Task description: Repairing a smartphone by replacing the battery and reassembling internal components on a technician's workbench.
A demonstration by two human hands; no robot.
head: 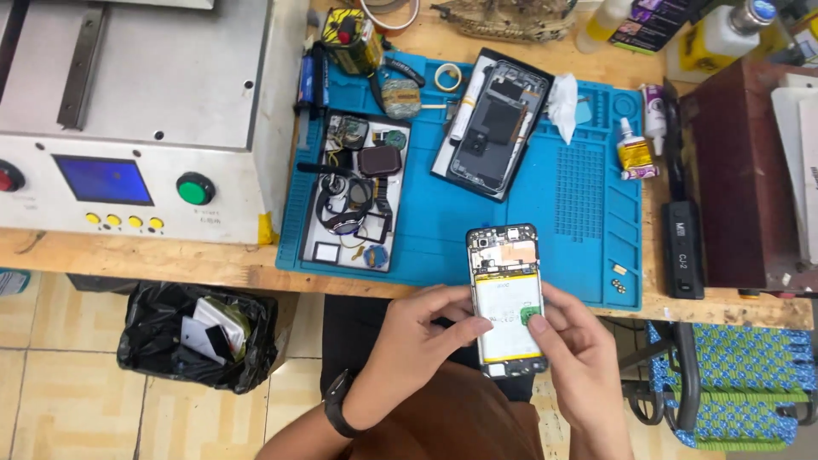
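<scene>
Both hands gripped opened phone (pixel 506 298): left hand (pixel 417 336) at 9 o'clock, right hand (pixel 575 341) at 3, above blue mat (pixel 554 196).

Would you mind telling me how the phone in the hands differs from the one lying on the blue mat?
The held phone shows a white battery; the mat phone looks dark throughout. The held one is upright between the left hand and right hand; the mat one lies tilted. Both are open-backed.

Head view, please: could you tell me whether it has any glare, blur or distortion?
Head view: even, soft light; mild sheen on the grey metal machine top; the opened black phone with white battery looks sharp between left hand and right hand; wooden bench edge bows slightly.
</scene>
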